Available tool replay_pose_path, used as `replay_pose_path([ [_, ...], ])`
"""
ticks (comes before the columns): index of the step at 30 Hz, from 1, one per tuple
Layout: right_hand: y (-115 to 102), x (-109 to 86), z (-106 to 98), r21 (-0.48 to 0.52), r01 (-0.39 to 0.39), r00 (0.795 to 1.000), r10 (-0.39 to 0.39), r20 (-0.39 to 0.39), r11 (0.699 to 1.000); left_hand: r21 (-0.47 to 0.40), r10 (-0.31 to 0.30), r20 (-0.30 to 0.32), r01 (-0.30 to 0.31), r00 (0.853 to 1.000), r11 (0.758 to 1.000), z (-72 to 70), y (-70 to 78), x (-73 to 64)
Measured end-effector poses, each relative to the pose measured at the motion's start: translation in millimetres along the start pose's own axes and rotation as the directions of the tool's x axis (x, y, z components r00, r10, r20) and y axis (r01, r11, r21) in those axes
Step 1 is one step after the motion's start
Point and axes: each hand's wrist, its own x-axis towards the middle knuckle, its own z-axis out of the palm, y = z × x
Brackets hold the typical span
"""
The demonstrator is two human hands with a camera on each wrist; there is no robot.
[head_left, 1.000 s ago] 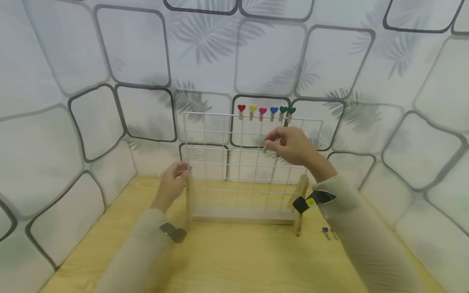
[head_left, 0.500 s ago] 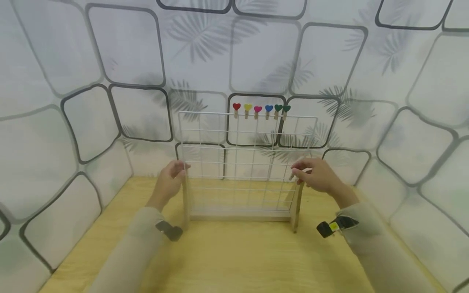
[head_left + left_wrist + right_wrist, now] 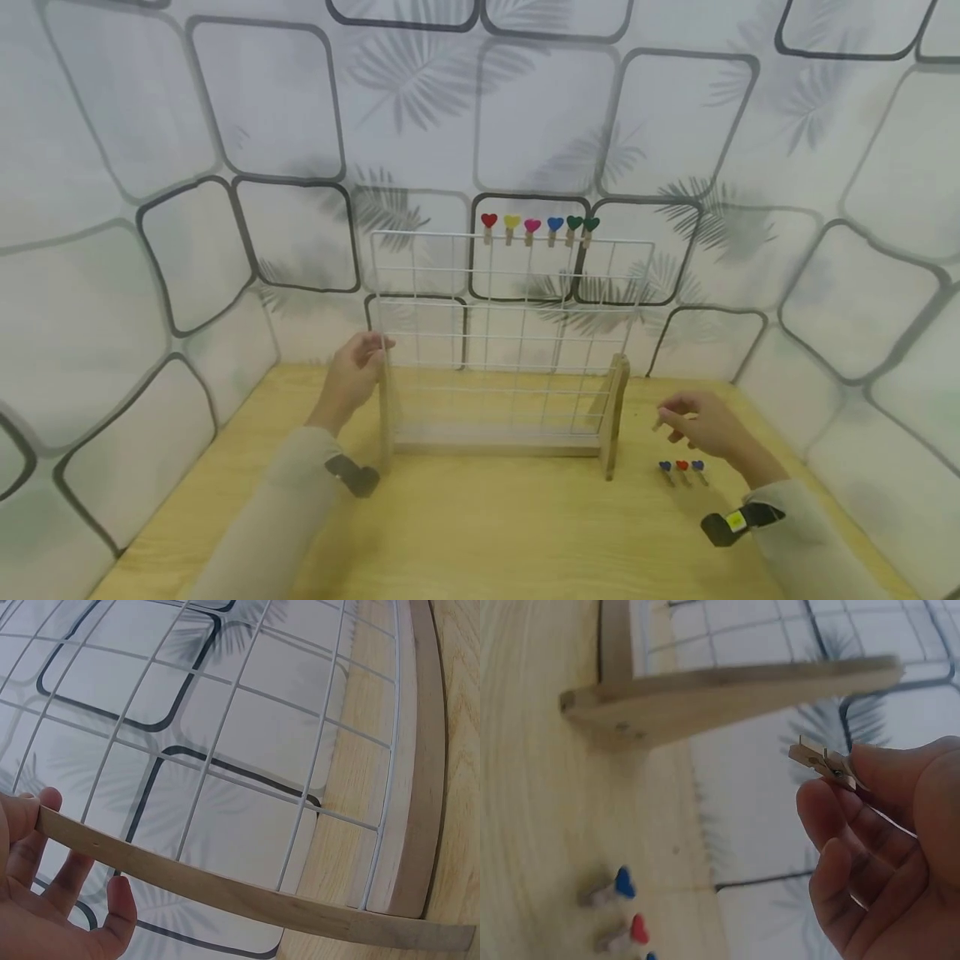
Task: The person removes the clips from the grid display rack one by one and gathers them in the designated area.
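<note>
My left hand [image 3: 352, 373] pinches the upper end of the wooden side post [image 3: 210, 876] between thumb and fingers, at the left of a white wire grid rack [image 3: 510, 337]. Over the table at right, my right hand [image 3: 701, 425] pinches a small wooden clothespin [image 3: 821, 761] between thumb and forefinger; any heart on it is hidden by the fingers. Below that hand lie three heart clothespins in a row: a blue one [image 3: 666, 472], a red one [image 3: 682, 472] and another blue one [image 3: 699, 471]. They do not touch the hand.
Along the grid's top wire sit several heart clothespins: red [image 3: 489, 222], yellow [image 3: 512, 223], pink [image 3: 532, 227], blue [image 3: 555, 225] and two green [image 3: 574, 224]. The rack's right wooden foot [image 3: 615, 417] stands left of my right hand. Patterned cloth walls [image 3: 412, 100] enclose the wooden table [image 3: 480, 525].
From in front of the grid, my right hand has moved right and down past the rack's right foot, carrying the clothespin. My left hand stays at the left post.
</note>
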Motion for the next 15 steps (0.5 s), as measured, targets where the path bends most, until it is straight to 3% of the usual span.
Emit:
replay_pose_path([
  [8, 42.1, -26.0, 0.1, -0.002, -0.125, 0.992, 0.125, 0.014, 0.992, -0.017, -0.05, 0.0, 0.05, 0.999, 0.999, 3.0, 2.1, 1.9],
  [15, 68.6, -33.1, -3.9, -0.038, -0.199, 0.98, 0.199, 0.003, 0.979, -0.032, -0.099, -0.004, 0.099, 0.995, 0.995, 1.3, 1.2, 1.3],
])
